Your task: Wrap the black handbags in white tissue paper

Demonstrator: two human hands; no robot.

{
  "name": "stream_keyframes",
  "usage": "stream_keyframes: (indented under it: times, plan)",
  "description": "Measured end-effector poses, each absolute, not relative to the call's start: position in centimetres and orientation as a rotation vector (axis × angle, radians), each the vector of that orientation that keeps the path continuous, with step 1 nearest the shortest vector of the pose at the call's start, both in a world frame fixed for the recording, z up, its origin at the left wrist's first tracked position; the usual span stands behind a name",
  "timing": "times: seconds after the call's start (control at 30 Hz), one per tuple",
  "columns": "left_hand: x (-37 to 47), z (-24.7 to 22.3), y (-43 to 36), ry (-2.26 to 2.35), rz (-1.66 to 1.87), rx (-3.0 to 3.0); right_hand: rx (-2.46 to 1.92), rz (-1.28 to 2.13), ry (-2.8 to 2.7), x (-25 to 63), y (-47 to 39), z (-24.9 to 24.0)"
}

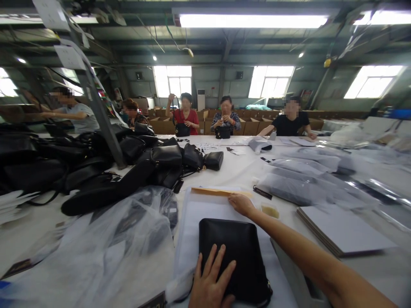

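Observation:
A black handbag lies flat in front of me on a stack of white sheets. My left hand rests on the bag's lower left part, its fingers spread. Beyond the bag, my right hand reaches the far edge of the sheets, with its fingers closed at a yellow-orange strip that runs along that edge. The fingertips are partly hidden. To the left of the bag, crumpled clear plastic bags cover part of the table.
Many black handbags are piled at the left around a slanted metal post. Plastic-wrapped bags and a stack of grey boards lie at the right. Several people sit across the white table; cardboard boxes stand behind them.

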State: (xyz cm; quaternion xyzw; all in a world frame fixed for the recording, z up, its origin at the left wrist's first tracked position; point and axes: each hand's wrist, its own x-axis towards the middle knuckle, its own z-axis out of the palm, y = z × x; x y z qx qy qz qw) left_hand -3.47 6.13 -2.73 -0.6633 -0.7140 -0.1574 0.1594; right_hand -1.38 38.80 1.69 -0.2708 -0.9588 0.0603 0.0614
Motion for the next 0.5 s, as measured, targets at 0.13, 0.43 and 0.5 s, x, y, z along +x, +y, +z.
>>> stream_keyframes:
  times: [0.13,0.43,0.5]
  plan:
    - [-4.1,-3.3,6.3,-1.981,-0.445,-1.894,-0.922,0.169,-2.896,-2.7,39.0,0.9]
    - [-3.7,-4.2,6.7,-1.954,-0.65,-1.735,-0.831,0.162,-2.865,-3.5,38.9,1.1]
    - [-3.6,-4.1,6.8,-1.939,-0.649,-1.704,-0.782,0.168,-2.839,-3.3,38.8,1.5]
